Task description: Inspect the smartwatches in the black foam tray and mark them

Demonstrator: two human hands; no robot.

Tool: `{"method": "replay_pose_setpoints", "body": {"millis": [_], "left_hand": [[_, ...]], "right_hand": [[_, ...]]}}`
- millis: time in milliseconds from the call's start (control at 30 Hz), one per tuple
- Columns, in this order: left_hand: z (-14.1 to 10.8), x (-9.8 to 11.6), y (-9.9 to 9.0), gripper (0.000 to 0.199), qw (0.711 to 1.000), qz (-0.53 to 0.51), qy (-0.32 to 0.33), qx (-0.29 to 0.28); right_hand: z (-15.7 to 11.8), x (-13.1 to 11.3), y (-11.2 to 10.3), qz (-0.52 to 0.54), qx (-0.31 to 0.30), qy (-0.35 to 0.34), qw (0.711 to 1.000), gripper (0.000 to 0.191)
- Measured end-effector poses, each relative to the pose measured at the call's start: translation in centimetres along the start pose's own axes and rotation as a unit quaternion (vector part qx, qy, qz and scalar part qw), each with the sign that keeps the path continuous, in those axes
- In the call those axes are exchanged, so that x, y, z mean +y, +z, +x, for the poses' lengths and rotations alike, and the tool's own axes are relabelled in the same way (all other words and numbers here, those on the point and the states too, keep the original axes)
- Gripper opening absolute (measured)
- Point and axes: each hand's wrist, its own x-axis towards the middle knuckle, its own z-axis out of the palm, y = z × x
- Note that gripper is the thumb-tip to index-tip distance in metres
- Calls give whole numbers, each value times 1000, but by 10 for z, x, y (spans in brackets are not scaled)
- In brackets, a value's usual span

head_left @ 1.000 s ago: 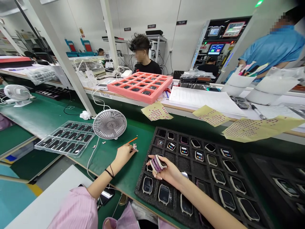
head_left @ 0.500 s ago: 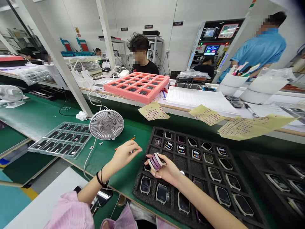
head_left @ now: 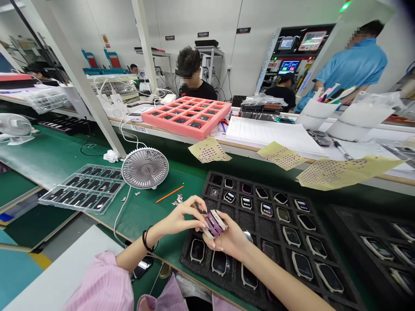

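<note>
My right hand (head_left: 235, 239) is closed round a small stack of watch cases (head_left: 215, 224), purple ones between pale ones, held on edge over the black foam tray (head_left: 246, 216). From the left, my left hand (head_left: 186, 216) reaches the stack, its fingertips on or right at the purple cases; whether it pinches anything is too small to tell. Watches with dark or lit screens sit in the tray's compartments around and beyond my hands. An orange pencil (head_left: 170, 194) and small scraps (head_left: 177, 200) lie on the green table left of the tray.
A grey fan (head_left: 145, 168) and a clear tray of black parts (head_left: 84, 188) stand to the left. A pink foam tray (head_left: 186, 115), papers (head_left: 269, 134) and yellow sticker sheets (head_left: 343, 171) are on the shelf ahead. Another dark tray (head_left: 372, 237) is at right. Several people are beyond.
My left hand has moved right to meet the stack, uncovering the pencil and scraps. The stack in my right hand has shifted slightly right and down. The person opposite has lowered their head.
</note>
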Motion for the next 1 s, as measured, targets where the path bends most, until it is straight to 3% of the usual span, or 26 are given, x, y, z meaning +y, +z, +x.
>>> {"method": "replay_pose_setpoints", "body": {"millis": [200,567,833,1000], "left_hand": [[1,0,-1,29,1000,16,-2,-8],[6,-2,-8,27,996,39,6,-79],[0,-2,-6,21,993,83,-10,-82],[-6,-14,0,26,991,83,-37,-102]], "right_hand": [[0,1,1,2,6,3,1000,41],[2,2,-5,-23,-3,22,999,44],[1,11,-7,-99,55,11,994,35],[6,23,-11,-100,102,8,990,33]]}}
